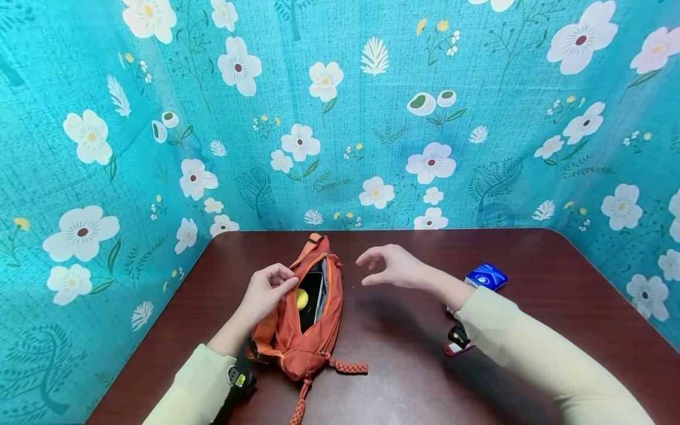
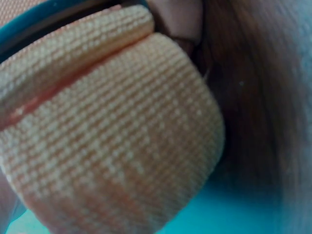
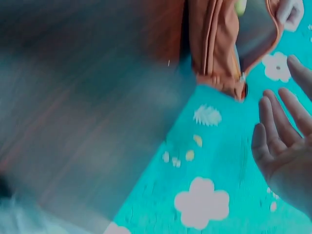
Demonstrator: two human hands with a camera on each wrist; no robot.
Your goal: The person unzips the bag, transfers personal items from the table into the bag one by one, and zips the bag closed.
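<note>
Orange waist bag (image 1: pixel 287 324) set on worktop (image 1: pixel 393 389), long axis near-to-far; left opening edge pinched by left hand (image 1: pixel 265 289); right hand (image 1: pixel 395 267), empty, fingers parted, held apart to bag's right.

The bag (image 1: pixel 332 316) is orange (backdrop (image 1: pixel 361 112): flowered turquoise).

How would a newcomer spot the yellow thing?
On the dark table, left of centre in the head view, find the orange bag whose edge the left hand pinches. Look into its open mouth: the yellow thing sits on the side nearer that hand, bright and rounded, unlike the dark, straight-edged slab beside it.
</note>
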